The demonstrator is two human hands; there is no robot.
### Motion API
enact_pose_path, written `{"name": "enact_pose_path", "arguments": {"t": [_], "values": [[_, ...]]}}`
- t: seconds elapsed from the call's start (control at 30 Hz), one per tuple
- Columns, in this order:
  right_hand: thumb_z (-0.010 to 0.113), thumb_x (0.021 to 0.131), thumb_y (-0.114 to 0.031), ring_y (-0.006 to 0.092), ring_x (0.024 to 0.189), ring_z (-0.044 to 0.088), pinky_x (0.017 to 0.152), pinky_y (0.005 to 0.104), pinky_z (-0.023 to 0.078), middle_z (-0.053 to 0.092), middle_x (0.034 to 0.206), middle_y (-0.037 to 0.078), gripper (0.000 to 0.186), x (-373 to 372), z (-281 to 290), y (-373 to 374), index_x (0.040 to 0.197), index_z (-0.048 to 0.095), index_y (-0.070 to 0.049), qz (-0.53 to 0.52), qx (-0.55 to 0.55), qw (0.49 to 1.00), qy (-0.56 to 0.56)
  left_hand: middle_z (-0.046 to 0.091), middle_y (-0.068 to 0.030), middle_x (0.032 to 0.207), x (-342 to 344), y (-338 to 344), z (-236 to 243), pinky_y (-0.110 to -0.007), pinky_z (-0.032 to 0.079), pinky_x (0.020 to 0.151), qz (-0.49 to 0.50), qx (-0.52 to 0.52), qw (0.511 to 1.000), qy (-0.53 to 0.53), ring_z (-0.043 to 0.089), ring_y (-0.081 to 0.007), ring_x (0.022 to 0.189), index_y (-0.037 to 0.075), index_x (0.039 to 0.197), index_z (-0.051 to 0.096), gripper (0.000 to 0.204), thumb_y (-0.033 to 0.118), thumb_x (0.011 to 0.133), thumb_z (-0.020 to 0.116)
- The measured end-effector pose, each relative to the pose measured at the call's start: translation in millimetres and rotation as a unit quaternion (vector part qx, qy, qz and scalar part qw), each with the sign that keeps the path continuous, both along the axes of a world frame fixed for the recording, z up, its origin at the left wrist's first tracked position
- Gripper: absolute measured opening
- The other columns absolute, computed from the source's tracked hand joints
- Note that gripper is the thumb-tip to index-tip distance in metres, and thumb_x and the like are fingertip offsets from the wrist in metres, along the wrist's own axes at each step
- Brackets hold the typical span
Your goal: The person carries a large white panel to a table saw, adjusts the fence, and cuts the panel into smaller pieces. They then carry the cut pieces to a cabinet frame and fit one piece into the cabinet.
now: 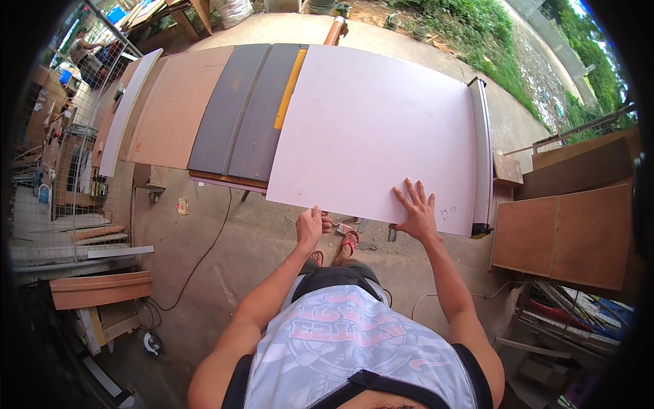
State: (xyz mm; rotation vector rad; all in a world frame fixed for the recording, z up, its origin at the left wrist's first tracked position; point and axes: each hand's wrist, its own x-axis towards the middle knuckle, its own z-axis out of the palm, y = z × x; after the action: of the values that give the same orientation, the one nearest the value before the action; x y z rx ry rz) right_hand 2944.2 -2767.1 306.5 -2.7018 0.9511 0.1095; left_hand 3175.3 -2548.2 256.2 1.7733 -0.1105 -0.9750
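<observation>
A large white board (371, 129) lies flat across a dark grey worktable (228, 109) and reaches to a metal rail (482, 157) on the right. My left hand (312, 228) is closed at the board's near edge, fingers curled and thumb side up against it; the exact grip is partly hidden. Spread flat, my right hand (417, 211) rests on the board near its front right corner, left of some pencil marks. A yellow strip (291, 88) runs along the table just beyond the board's left edge.
Left of the grey top are a brown panel (180, 105) and a long white strip (131, 112). A cable (204, 262) crosses the floor toward a circular saw (152, 343). Brown wooden cabinets (562, 235) stand at right. Another person (87, 58) is behind wire mesh, far left.
</observation>
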Motion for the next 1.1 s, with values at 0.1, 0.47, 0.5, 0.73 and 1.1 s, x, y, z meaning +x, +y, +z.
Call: {"name": "enact_pose_path", "arguments": {"t": [0.1, 0.47, 0.5, 0.73, 1.1], "values": [[0.099, 0.05, -0.039, 0.0363, 0.157, 0.017, 0.118, 0.0758, 0.02, 0.023, 0.171, 0.005, 0.121, 0.7, -0.4, -1.8, 0.156, 0.042, -0.039, 0.001, -0.001, 1.0, -0.002, 0.072, -0.0125, 0.074, 0.7, -1.9, 2.1, -0.029, 0.058, 0.051, 0.0, 0.002, 1.0, 0.0, 0.068, -0.0152, 0.055, -0.007, 0.095, 0.066, 0.045, 0.03, 0.111, 0.044], [0.099, 0.05, -0.04, 0.0354, 0.158, 0.017, 0.119, 0.0751, 0.018, 0.022, 0.171, 0.004, 0.121, 2.7, -1.1, -5.8, 0.156, 0.041, -0.039, 0.001, -0.001, 1.0, 0.002, 0.072, -0.0121, 0.075, 3.8, -5.2, 1.3, -0.029, 0.057, 0.051, -0.007, 0.004, 1.0, 0.001, 0.066, -0.0145, 0.055, -0.006, 0.096, 0.066, 0.045, 0.03, 0.111, 0.044], [0.099, 0.05, -0.041, 0.0354, 0.158, 0.017, 0.119, 0.0751, 0.018, 0.022, 0.171, 0.004, 0.121, 2.9, -1.2, -6.2, 0.156, 0.041, -0.039, 0.0, -0.002, 1.0, 0.005, 0.072, -0.012, 0.075, 4.2, -5.6, 0.7, -0.029, 0.056, 0.051, -0.006, 0.002, 1.0, 0.002, 0.066, -0.0145, 0.055, -0.006, 0.096, 0.066, 0.044, 0.03, 0.111, 0.044], [0.099, 0.05, -0.042, 0.0356, 0.158, 0.017, 0.119, 0.0752, 0.019, 0.022, 0.171, 0.005, 0.121, 4.0, -2.8, -9.5, 0.157, 0.041, -0.04, 0.003, -0.007, 1.0, 0.004, 0.072, -0.0117, 0.074, 5.9, -8.3, -5.0, -0.029, 0.056, 0.05, 0.006, -0.005, 1.0, 0.014, 0.067, -0.015, 0.055, -0.005, 0.094, 0.065, 0.044, 0.031, 0.11, 0.045], [0.099, 0.049, -0.043, 0.0349, 0.158, 0.015, 0.12, 0.0738, 0.017, 0.022, 0.171, 0.005, 0.122, 7.9, -1.2, -14.9, 0.157, 0.041, -0.04, -0.002, -0.002, 1.0, 0.012, 0.073, -0.0123, 0.076, 10.8, -14.3, -3.3, -0.03, 0.058, 0.051, -0.006, 0.0, 1.0, 0.003, 0.068, -0.0165, 0.056, -0.006, 0.093, 0.066, 0.044, 0.029, 0.11, 0.045]]}}
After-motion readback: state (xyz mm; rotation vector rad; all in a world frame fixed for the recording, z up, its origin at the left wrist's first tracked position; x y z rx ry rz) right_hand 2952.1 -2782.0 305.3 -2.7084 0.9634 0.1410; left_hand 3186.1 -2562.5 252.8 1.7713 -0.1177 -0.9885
